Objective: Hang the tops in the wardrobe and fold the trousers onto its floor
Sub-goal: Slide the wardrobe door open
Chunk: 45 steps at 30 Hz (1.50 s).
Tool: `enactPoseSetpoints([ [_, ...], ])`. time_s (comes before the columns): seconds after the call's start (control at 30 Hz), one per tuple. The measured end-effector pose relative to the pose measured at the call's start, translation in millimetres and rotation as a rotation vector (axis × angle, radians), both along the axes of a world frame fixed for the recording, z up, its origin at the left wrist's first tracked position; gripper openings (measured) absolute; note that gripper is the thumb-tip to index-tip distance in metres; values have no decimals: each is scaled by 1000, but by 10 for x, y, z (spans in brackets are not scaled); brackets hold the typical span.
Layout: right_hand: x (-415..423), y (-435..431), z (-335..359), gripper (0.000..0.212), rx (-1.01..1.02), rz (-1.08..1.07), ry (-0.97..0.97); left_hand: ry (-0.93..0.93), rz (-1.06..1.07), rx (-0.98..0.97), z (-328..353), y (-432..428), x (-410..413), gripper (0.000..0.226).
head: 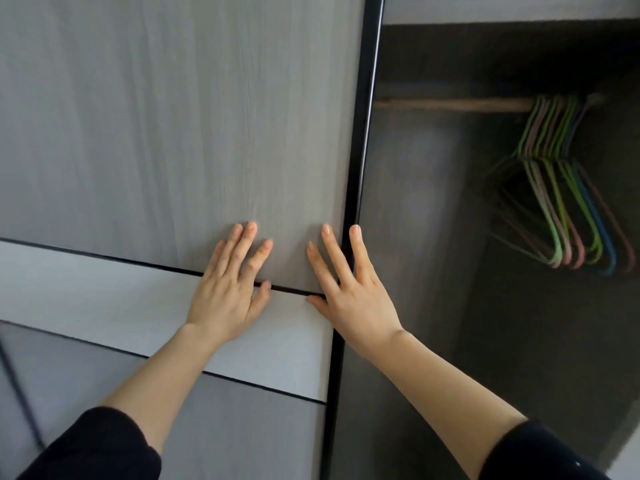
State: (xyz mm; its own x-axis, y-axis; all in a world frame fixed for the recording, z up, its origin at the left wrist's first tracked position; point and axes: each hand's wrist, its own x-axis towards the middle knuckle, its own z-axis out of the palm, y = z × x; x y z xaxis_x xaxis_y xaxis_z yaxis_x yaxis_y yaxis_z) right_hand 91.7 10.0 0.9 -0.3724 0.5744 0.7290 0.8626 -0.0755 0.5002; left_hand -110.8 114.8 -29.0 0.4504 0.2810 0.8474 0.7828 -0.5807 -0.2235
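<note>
While both hands press flat on it, the big grey wardrobe door (173,116) fills the left side of the head view. The left hand (227,289) lies open with its fingers spread, and its thumb rests by a thin dark line that runs across the door. The right hand (349,296) is open too, just beside the left one, and holds nothing. One finger of the right hand lies over the black edge strip (360,133) of the door, and the other fingers lie on the grey wood. A lighter grey band (86,289) crosses the door under the hands. Both arms wear dark sleeves (100,445) pushed up, near the bottom of the picture. To the right of the black strip the wardrobe (450,237) is open and dark inside. A wooden rail (450,105) runs across it, far and high up. A bunch of bare hangers (568,202) in green, pink and blue hangs at the right end of the rail, close together. A shelf (502,12) sits above the rail. I cannot see any tops or trousers, and the wardrobe floor is out of sight.
</note>
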Motion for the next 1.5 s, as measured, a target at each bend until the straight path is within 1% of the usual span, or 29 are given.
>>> enactPoseSetpoints([
  [0.27, -860, 513, 2, 75, -31, -6, -27, -36, 30, -125, -12, 365, -842, 65],
  [0.33, -1076, 636, 19, 73, -14, 55, -11, -22, 32, -157, -9, 479, -1093, 66],
  [0.4, -1267, 764, 74, 74, 53, 178, 74, -15, 33, -196, -9, 593, -1346, 69],
  [0.47, -1433, 896, 175, 79, 123, 253, 171, -31, 27, -240, -31, 705, -1564, 76],
  [0.53, -1597, 1041, 268, 82, 134, 242, 199, -61, 11, -298, -70, 816, -1742, 85],
  [0.63, -1884, 1256, 297, 80, 86, 257, 188, -78, 20, -358, -102, 986, -1984, 97],
  [0.8, -2340, 1516, 314, 78, 74, 273, 143, -88, 44, -419, -94, 1214, -2398, 113],
  [0.9, -2571, 1626, 339, 78, 43, 303, 140, -125, 47, -448, -87, 1302, -2569, 127],
  [0.97, -2678, 1682, 363, 79, 0, 322, 141, -149, 53, -467, -80, 1349, -2669, 131],
  [1.1, -2842, 1761, 433, 85, -66, 308, 103, -157, 72, -478, -56, 1437, -2864, 134],
  [1.23, -2945, 1792, 426, 85, -107, 300, 124, -167, 93, -482, -39, 1466, -2931, 134],
  [1.37, -2944, 1769, 445, 85, -148, 261, 107, -171, 88, -508, -21, 1437, -2924, 135],
  [1.43, -2921, 1746, 457, 83, -188, 254, 101, -205, 73, -559, 0, 1376, -2898, 133],
  [1.5, -2847, 1701, 461, 75, -219, 278, 139, -292, 10, -554, 27, 1277, -2827, 119],
])
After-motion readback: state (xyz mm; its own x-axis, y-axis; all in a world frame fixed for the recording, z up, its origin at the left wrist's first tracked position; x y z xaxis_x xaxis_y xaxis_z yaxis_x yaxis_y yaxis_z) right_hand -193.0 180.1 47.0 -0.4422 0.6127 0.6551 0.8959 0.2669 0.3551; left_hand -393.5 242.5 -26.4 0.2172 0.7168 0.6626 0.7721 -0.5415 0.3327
